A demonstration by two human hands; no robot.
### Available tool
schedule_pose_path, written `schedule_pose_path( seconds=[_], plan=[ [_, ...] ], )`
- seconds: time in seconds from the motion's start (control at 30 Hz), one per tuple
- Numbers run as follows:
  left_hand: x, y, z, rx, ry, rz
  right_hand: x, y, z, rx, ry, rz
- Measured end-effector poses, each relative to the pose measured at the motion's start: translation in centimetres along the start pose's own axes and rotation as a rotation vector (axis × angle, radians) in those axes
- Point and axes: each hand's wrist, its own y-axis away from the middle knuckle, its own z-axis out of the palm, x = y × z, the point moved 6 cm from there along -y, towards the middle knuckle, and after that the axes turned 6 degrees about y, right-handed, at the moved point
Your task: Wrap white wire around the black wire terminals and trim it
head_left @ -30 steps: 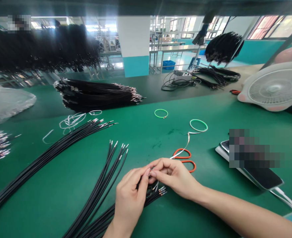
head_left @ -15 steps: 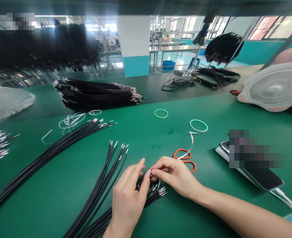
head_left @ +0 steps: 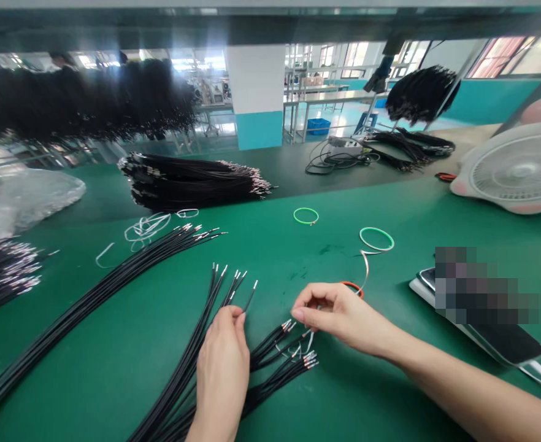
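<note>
My left hand (head_left: 223, 356) is closed over the middle wire group, its thumb and forefinger pinching a black wire (head_left: 251, 296) with a silver terminal at its tip. Behind it fan out other black wires (head_left: 206, 313) with bare metal ends. To the right, my right hand (head_left: 339, 314) hovers with thumb and fingertips together; whatever they may hold is hidden. Below that hand lie two short bundles of terminated wires (head_left: 277, 380) and a thin white strip (head_left: 311, 341). Orange-handled scissors (head_left: 354, 287) are partly covered by my right hand.
A longer wire bundle (head_left: 109, 279) lies at left, with white strip scraps (head_left: 146, 227) behind it. Farther back sits a thick wire stack (head_left: 197, 182). Green rings (head_left: 306, 216), a phone (head_left: 495, 331) and a white fan (head_left: 519, 166) occupy the right side.
My left hand has moved left and away from my right hand, onto the wire in the middle group. My right hand has shifted slightly right in the picture. The view has tilted slightly.
</note>
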Motion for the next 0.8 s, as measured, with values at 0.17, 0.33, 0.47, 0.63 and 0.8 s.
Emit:
schedule_pose_path(
  seconds=[0.17, 0.33, 0.47, 0.63, 0.8],
  plan=[
    [2.1, 0.7, 0.7, -0.003, 0.29, 0.158, 0.5, -0.4, 1.2, 0.025, -0.151, 0.057],
    [3.4, 1.2, 0.6, -0.022, 0.462, 0.188, 1.2, 0.2, 2.9, 0.105, -0.177, -0.015],
    [2.9, 1.3, 0.7, -0.107, 0.577, 0.017, 0.5, 1.4, 3.2, 0.152, -0.08, -0.207],
    [1.8, 1.5, 1.3, -0.183, 0.849, -0.226, 0.0, 1.4, 3.7, 0.048, -0.014, -0.311],
    [1.9, 1.5, 1.2, -0.176, 0.882, -0.256, 0.9, 0.7, 2.3, 0.207, -0.131, -0.16]
  ],
)
